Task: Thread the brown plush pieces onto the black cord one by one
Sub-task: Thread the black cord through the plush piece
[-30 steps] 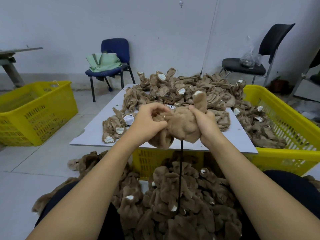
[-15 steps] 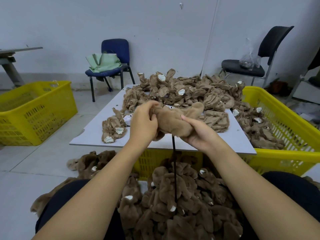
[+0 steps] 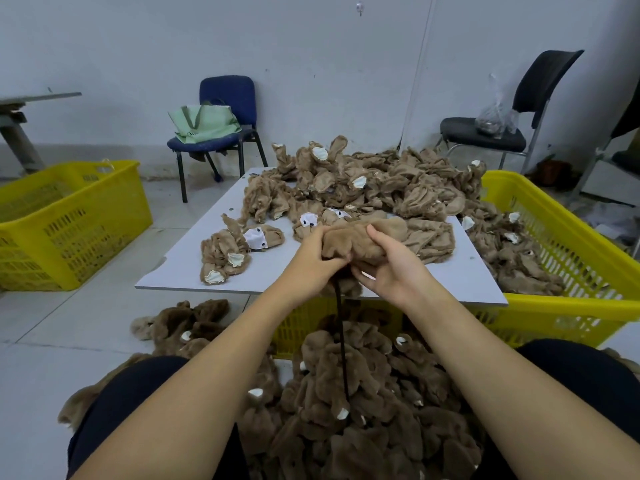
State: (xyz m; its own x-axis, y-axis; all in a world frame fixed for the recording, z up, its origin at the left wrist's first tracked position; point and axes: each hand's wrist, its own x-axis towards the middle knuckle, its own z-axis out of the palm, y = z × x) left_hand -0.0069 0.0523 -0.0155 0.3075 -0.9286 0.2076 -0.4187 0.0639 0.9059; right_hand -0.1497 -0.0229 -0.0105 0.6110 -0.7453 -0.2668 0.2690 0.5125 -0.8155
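Both hands, left hand (image 3: 313, 259) and right hand (image 3: 393, 268), grip one brown plush piece (image 3: 360, 239) with curled fingers above the table (image 3: 180, 268) edge. Black cord (image 3: 341, 341) hangs beneath into the lap pile (image 3: 346, 410).

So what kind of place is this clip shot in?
Probably a small toy-making workshop, not a home: unstuffed brown plush pieces heaped on a grey board, yellow plastic crates holding more, and a bare room with stray office chairs.
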